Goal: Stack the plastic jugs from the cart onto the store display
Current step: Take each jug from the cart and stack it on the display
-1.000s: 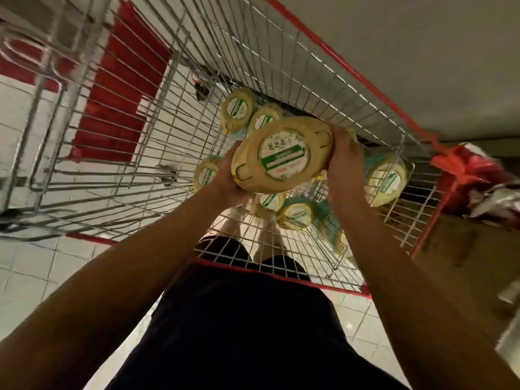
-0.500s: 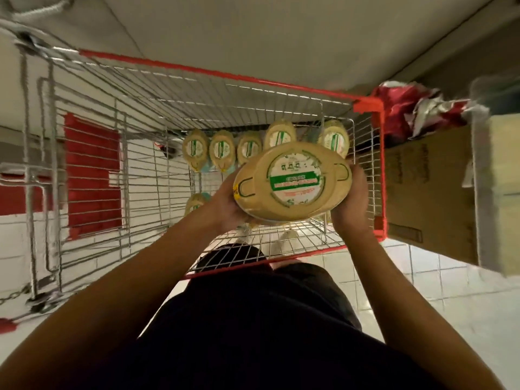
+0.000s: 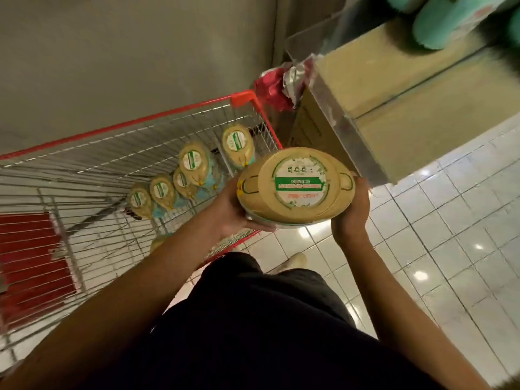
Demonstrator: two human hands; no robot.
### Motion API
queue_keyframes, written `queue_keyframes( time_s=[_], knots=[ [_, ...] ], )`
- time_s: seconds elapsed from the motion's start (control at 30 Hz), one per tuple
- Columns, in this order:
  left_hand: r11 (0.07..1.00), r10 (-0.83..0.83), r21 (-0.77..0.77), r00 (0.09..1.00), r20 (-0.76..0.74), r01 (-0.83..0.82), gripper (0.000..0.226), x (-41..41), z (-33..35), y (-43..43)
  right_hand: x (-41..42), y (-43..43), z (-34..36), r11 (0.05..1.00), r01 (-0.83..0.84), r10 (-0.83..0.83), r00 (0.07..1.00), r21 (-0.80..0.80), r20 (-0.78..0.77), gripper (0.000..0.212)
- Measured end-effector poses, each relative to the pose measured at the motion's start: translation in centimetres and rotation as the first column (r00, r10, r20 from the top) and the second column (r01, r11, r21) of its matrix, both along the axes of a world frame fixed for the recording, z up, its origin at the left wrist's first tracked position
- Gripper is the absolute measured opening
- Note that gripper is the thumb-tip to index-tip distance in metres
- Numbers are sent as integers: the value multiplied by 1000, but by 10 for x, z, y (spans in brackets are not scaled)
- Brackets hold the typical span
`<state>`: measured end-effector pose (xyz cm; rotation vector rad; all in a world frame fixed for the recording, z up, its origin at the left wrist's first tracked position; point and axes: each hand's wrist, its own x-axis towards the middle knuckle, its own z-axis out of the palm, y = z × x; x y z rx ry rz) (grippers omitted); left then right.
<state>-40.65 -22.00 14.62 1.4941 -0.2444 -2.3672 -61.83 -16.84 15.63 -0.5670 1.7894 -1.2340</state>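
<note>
In hand: one jug (image 3: pixel 295 190) held lid-up between left hand (image 3: pixel 235 209) and right hand (image 3: pixel 351 215), both pressed flat against its sides, clear of the cart (image 3: pixel 135 142).
Still in cart: five jugs (image 3: pixel 194 161) along the far wall, perhaps one more lower down (partly hidden).
Display: display (image 3: pixel 394 88) at right, teal stock blurred above.
Progress: judged midway; several jugs left.

One held jug (image 3: pixel 295 190), five jugs (image 3: pixel 194 164) in one cart (image 3: pixel 174 116)
</note>
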Motion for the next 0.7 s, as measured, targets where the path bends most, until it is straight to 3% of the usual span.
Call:
queue_keyframes(
  time_s=[0.07,0.17,0.27,0.43,0.7],
  knots=[
    [1000,27,-12,999,32,-26,54,-34,10,3,-37,7,1,1000,-21,21,997,3,-74,10],
    [998,-2,-62,999,46,5,48,-88,9,7,-95,18,1,996,-72,66,990,-46,-128,27],
    [988,-59,-143,997,43,64,52,-136,14,5,-142,25,9,997,-18,13,998,-76,-67,34],
    [970,-128,-198,990,65,139,58,-214,24,-1,-217,25,8,995,-18,6,992,-93,-127,58],
    [979,-75,-187,996,39,81,49,-315,24,-42,-311,-23,3,994,5,-27,977,-105,-212,40]
  ],
)
